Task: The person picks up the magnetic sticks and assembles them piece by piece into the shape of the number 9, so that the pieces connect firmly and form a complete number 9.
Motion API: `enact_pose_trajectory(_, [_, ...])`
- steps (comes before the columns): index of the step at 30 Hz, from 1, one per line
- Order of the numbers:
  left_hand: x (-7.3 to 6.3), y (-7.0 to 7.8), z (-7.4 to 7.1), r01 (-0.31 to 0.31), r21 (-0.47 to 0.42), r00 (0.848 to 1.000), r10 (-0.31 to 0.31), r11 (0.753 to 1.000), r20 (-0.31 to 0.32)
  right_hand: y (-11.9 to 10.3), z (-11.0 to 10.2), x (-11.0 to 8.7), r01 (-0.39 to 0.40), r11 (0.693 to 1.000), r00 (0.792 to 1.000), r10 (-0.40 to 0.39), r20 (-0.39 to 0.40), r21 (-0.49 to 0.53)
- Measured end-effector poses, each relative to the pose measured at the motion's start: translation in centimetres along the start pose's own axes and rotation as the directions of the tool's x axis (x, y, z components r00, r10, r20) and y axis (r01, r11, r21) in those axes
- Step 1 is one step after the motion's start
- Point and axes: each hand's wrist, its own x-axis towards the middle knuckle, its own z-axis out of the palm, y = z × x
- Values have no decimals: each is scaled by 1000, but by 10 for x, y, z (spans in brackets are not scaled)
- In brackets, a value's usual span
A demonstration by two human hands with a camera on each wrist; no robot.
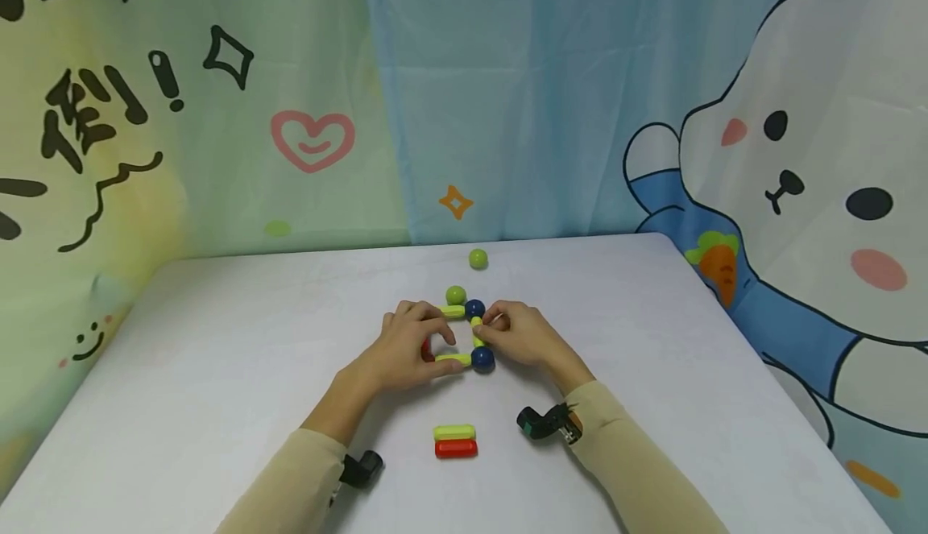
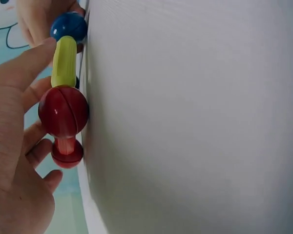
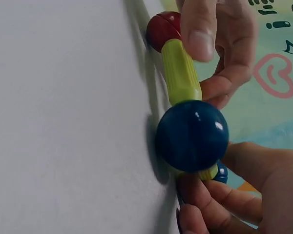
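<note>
- The right hand (image 1: pixel 525 334), right of centre in the head view, pinches the side rod (image 1: pixel 478 341), a yellow-green piece, between thumb and fingers.
- The left hand (image 1: pixel 409 347), just left of centre, has its thumb along the near rod (image 3: pixel 180 70), also yellow-green, with the bent index finger on the rod's other side; how firmly it holds cannot be told.
- Those rods meet at the near blue ball (image 1: pixel 482 360), at the centre of the head view; the side rod runs up the frame to the far blue ball (image 1: pixel 474 309).
- From the far blue ball the far rod (image 1: pixel 453 311), yellow-green too, goes left and passes behind the left hand.
- In the left wrist view, the near red ball (image 2: pixel 63 112) sits on the near rod's other end, and a red rod (image 2: pixel 65 145) joins it to the far red ball (image 2: pixel 67 157).
- One green ball (image 1: pixel 456 295) is just above the far rod; another green ball (image 1: pixel 478 258) lies higher, near the table's upper edge.
- At lower centre, a loose yellow-green rod (image 1: pixel 454 432) and a loose red rod (image 1: pixel 456 449) lie side by side on the white table (image 1: pixel 217 373).
- Beige sleeves (image 1: pixel 638 461) enter from the bottom; a cartoon-printed curtain (image 1: pixel 500 115) fills the background.
</note>
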Motion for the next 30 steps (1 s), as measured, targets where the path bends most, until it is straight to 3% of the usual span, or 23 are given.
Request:
enact_pose_trajectory(5, [-4, -3, -3, 26, -1, 1000, -26, 1000, 4, 2, -3, -5, 44, 999, 999, -44, 27, 19])
enact_pose_trajectory(18, [-9, -13, -8, 54, 41, 999, -54, 998, 4, -5, -9, -19, 135, 991, 991, -135, 7, 4])
enact_pose_trajectory(23, [-11, -18, -13, 72, 18, 997, -72, 997, -4, -10, -12, -24, 211, 978, 977, -211, 26, -2])
enact_pose_trajectory(30, [-14, -20, -17, 47, -20, 999, -48, 999, -16, -14, -10, -30, 319, 948, 947, -319, 31, -1])
